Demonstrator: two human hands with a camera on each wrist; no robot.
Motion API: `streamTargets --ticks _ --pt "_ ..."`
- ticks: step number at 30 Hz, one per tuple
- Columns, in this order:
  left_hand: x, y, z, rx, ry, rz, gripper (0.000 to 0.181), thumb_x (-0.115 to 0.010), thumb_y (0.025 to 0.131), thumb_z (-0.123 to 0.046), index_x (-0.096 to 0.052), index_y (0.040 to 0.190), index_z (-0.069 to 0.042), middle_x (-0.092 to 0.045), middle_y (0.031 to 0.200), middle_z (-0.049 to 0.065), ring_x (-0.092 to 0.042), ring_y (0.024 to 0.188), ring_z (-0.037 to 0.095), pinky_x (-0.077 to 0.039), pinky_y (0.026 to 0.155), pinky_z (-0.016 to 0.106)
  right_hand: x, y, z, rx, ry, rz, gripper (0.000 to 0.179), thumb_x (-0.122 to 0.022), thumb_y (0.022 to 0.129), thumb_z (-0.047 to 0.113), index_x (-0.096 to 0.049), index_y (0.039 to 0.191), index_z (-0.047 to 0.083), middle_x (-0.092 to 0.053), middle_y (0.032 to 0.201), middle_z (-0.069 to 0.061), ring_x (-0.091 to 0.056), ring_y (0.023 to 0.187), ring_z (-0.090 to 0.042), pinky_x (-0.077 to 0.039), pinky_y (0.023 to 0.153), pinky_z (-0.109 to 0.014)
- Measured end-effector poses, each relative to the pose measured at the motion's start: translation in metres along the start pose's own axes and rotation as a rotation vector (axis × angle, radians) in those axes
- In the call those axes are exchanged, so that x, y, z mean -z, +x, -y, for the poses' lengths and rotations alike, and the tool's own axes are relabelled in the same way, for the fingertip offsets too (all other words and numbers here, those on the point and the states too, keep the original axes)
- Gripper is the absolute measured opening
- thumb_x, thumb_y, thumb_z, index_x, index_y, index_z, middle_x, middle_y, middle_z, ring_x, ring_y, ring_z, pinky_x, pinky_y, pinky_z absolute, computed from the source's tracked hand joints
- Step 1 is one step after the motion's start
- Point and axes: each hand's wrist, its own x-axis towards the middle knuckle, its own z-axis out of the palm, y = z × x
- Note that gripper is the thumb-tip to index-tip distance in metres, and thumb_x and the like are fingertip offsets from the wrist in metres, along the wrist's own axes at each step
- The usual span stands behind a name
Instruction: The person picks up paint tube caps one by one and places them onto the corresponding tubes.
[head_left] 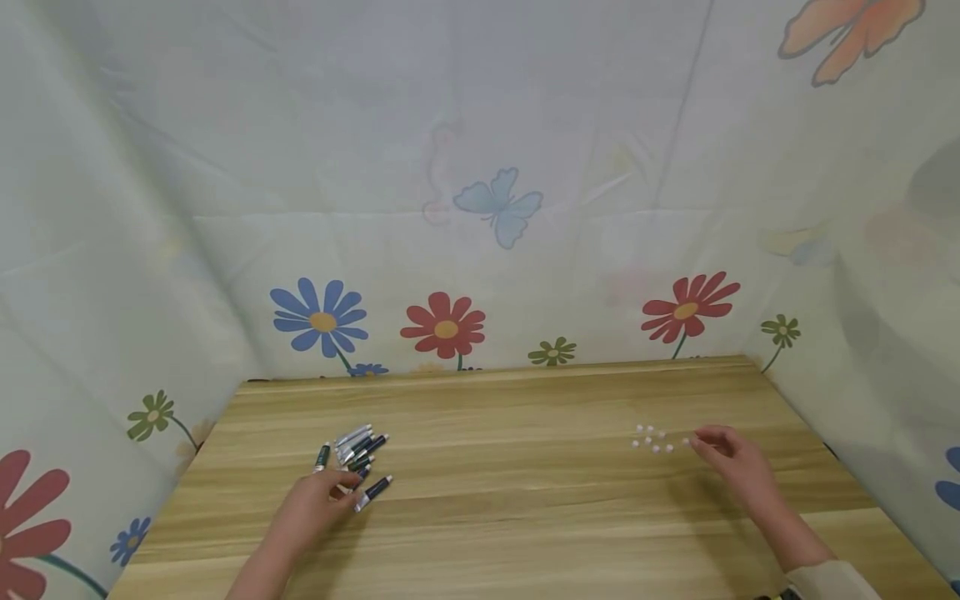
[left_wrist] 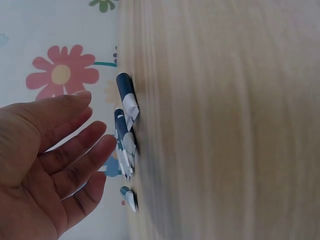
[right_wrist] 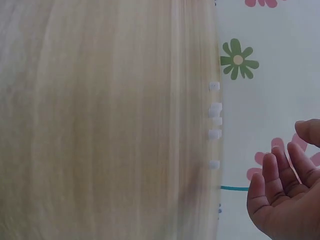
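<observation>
On the left part of the wooden table lies a loose cluster of small paint tubes (head_left: 358, 444) with dark and silvery bodies. My left hand (head_left: 315, 507) hovers beside the nearest ones, its fingers relaxed and holding nothing. One dark tube (head_left: 373, 492) lies just right of the fingertips; the left wrist view shows a tube (left_wrist: 129, 97) beyond the hand. To the right, several small white caps (head_left: 648, 440) are scattered on the wood. My right hand (head_left: 738, 467) is at their right side, fingers loosely bent. In the right wrist view this hand (right_wrist: 285, 200) is empty, apart from the caps (right_wrist: 214, 134).
The wooden table (head_left: 510, 533) stretches between the two groups. A pale cloth (head_left: 495, 283) printed with flowers and butterflies hangs behind the table and along both sides.
</observation>
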Motion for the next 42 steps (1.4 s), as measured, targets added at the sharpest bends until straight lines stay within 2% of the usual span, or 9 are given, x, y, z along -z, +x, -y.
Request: streamTargets --ticks 4,10,15,20,27,31,35,42 --pt "-0.004 0.002 0.001 0.005 -0.004 0.009 0.024 -0.079 0.086 -0.014 -0.077 0.107 -0.004 -0.078 0.100 0.009 -0.069 0.083 0.017 -0.057 0.076 0.039 0.001 0.003 -0.004 -0.044 0.010 0.023 0.052 -0.057 0.105 0.032 -0.053 0.136 -0.009 -0.059 0.138 -0.033 -0.065 0.113 -0.034 -0.052 0.074 -0.021" --pt "-0.009 0.007 0.001 -0.005 0.021 0.020 0.023 -0.079 0.085 -0.013 -0.077 0.106 -0.006 -0.077 0.095 0.005 -0.065 0.079 0.012 -0.055 0.071 0.033 -0.001 0.008 -0.011 -0.031 -0.025 0.050 0.047 -0.057 0.104 0.025 -0.054 0.133 -0.012 -0.059 0.135 -0.035 -0.059 0.121 -0.049 -0.048 0.077 -0.018" --pt "-0.012 0.010 0.003 -0.018 0.054 0.019 0.021 -0.081 0.084 -0.013 -0.078 0.104 -0.007 -0.075 0.090 0.002 -0.061 0.076 0.010 -0.050 0.067 0.029 -0.002 0.011 -0.013 -0.013 -0.055 0.059 0.045 -0.058 0.103 0.022 -0.055 0.131 -0.015 -0.061 0.131 -0.037 -0.061 0.117 -0.049 -0.049 0.074 -0.018" --pt "-0.015 0.011 0.002 -0.011 0.069 0.014 0.022 -0.081 0.082 -0.012 -0.078 0.103 -0.007 -0.075 0.090 0.003 -0.060 0.076 0.010 -0.051 0.067 0.030 -0.003 0.016 -0.014 -0.006 -0.081 0.063 0.045 -0.057 0.103 0.021 -0.055 0.130 -0.016 -0.061 0.129 -0.037 -0.062 0.115 -0.048 -0.051 0.075 -0.023" --pt "-0.019 0.013 0.003 -0.014 0.100 0.003 0.022 -0.083 0.080 -0.012 -0.078 0.101 -0.008 -0.076 0.091 0.004 -0.063 0.077 0.011 -0.053 0.068 0.033 -0.004 0.021 -0.017 -0.020 -0.106 0.057 0.046 -0.057 0.103 0.021 -0.055 0.130 -0.016 -0.059 0.131 -0.039 -0.059 0.118 -0.052 -0.052 0.081 -0.032" --pt "-0.021 0.014 0.004 -0.018 0.107 -0.002 0.022 -0.084 0.079 -0.011 -0.079 0.100 -0.008 -0.076 0.093 0.005 -0.066 0.078 0.012 -0.055 0.071 0.035 -0.005 0.024 -0.019 -0.042 -0.096 0.063 0.046 -0.056 0.103 0.020 -0.054 0.131 -0.016 -0.056 0.132 -0.040 -0.057 0.119 -0.053 -0.054 0.090 -0.046" --pt "-0.023 0.014 0.005 -0.030 0.100 -0.004 0.021 -0.083 0.078 -0.007 -0.078 0.098 -0.006 -0.077 0.094 0.007 -0.069 0.080 0.015 -0.058 0.074 0.038 -0.005 0.028 -0.022 -0.074 -0.078 0.080 0.047 -0.056 0.103 0.020 -0.053 0.131 -0.016 -0.053 0.134 -0.042 -0.054 0.120 -0.055 -0.049 0.097 -0.058" --pt "-0.024 0.016 0.004 -0.045 0.100 -0.006 0.018 -0.083 0.077 -0.004 -0.078 0.095 -0.005 -0.078 0.090 0.006 -0.069 0.078 0.015 -0.057 0.073 0.038 -0.007 0.035 -0.024 -0.080 -0.126 0.087 0.046 -0.058 0.101 0.020 -0.054 0.129 -0.017 -0.055 0.129 -0.043 -0.057 0.115 -0.055 -0.050 0.096 -0.059"
